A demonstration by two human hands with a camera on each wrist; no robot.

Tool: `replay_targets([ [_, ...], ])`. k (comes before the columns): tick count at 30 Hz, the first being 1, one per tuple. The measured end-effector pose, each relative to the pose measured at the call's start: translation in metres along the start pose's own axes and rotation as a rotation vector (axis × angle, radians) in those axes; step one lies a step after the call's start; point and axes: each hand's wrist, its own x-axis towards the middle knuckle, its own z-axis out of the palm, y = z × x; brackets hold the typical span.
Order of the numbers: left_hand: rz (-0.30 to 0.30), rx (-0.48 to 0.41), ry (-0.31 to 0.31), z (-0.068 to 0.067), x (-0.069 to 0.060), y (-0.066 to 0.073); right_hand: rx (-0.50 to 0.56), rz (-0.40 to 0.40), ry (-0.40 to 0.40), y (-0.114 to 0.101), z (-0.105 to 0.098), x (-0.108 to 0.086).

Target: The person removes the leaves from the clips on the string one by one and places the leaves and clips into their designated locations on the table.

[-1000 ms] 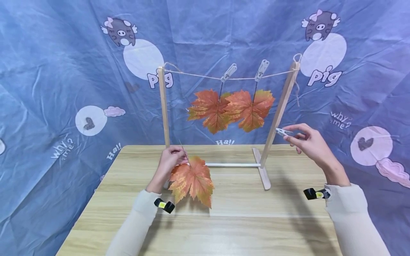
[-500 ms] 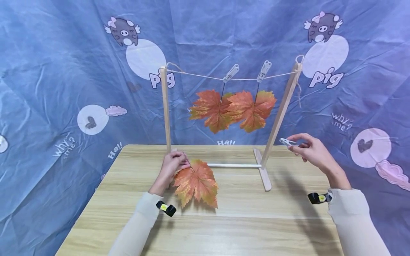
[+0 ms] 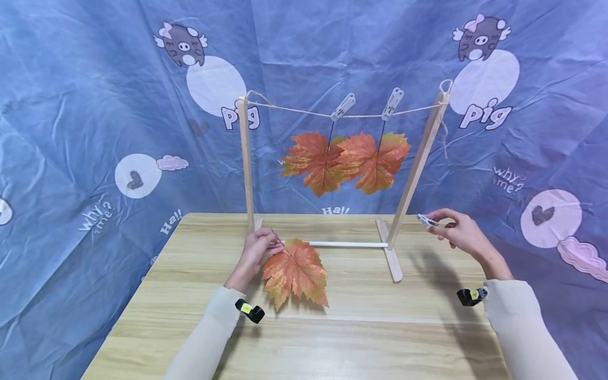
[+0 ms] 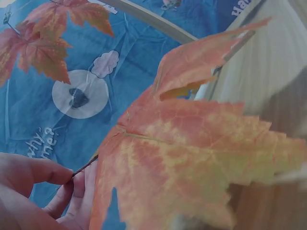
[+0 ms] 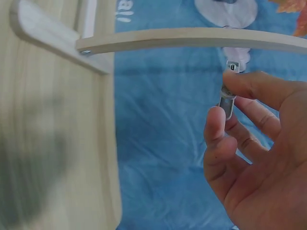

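The left hand (image 3: 256, 249) pinches the thin stem of an orange-red leaf (image 3: 296, 272), whose blade hangs low over the table. Close up in the left wrist view, thumb and fingers hold the dark stem beside the leaf (image 4: 158, 158). Right of the rack, the right hand (image 3: 463, 232) holds a small grey-white clothespin (image 3: 427, 220) in its fingertips; the right wrist view shows the clothespin (image 5: 227, 103) between thumb and fingers. Two similar leaves, one (image 3: 313, 163) overlapped by the other (image 3: 375, 161), hang by their stems from clothespins on the string (image 3: 304, 111).
A wooden rack has a left post (image 3: 245, 163), a right post (image 3: 418, 163), feet, and a white crossbar (image 3: 349, 244) low between them. It stands near the back edge of the wood-grain table (image 3: 332, 343). Behind hangs a blue printed cloth (image 3: 304, 42).
The left hand has moved slightly right and down with its leaf, which has turned a little. The right hand has come down with its clothespin.
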Motion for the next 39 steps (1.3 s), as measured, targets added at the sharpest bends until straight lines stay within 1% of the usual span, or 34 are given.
replay_targets([
  [3, -0.007, 0.018, -0.003, 0.001, 0.000, -0.006, -0.023, 0.015, -0.010, 0.006, 0.004, 0.002],
  [5, -0.015, 0.027, -0.001, 0.002, 0.000, -0.009, -0.035, 0.006, -0.008, 0.011, 0.008, 0.004],
  [8, -0.020, 0.031, 0.007, 0.002, -0.001, -0.014, -0.025, -0.027, -0.002, 0.020, 0.014, 0.008],
  [10, -0.023, 0.024, 0.016, 0.002, -0.001, -0.018, -0.014, -0.051, 0.005, 0.025, 0.018, 0.010],
  [12, -0.032, 0.013, 0.022, 0.001, -0.002, -0.022, -0.009, -0.053, 0.007, 0.029, 0.022, 0.013],
  [17, -0.052, -0.002, 0.030, 0.000, -0.003, -0.032, -0.025, -0.008, 0.010, 0.036, 0.031, 0.018],
  [21, -0.066, 0.004, 0.031, -0.001, -0.006, -0.038, -0.052, 0.035, 0.046, 0.040, 0.038, 0.024],
  [24, -0.079, 0.008, 0.021, -0.003, -0.007, -0.042, -0.087, 0.048, 0.077, 0.044, 0.043, 0.028],
  [27, -0.089, 0.026, 0.005, -0.005, -0.007, -0.047, -0.118, 0.048, 0.092, 0.049, 0.047, 0.031],
  [34, -0.115, 0.043, -0.004, -0.010, -0.006, -0.051, -0.177, 0.090, 0.090, 0.060, 0.052, 0.037],
  [39, -0.126, 0.093, -0.022, -0.014, -0.006, -0.052, -0.219, 0.103, 0.090, 0.065, 0.055, 0.041],
])
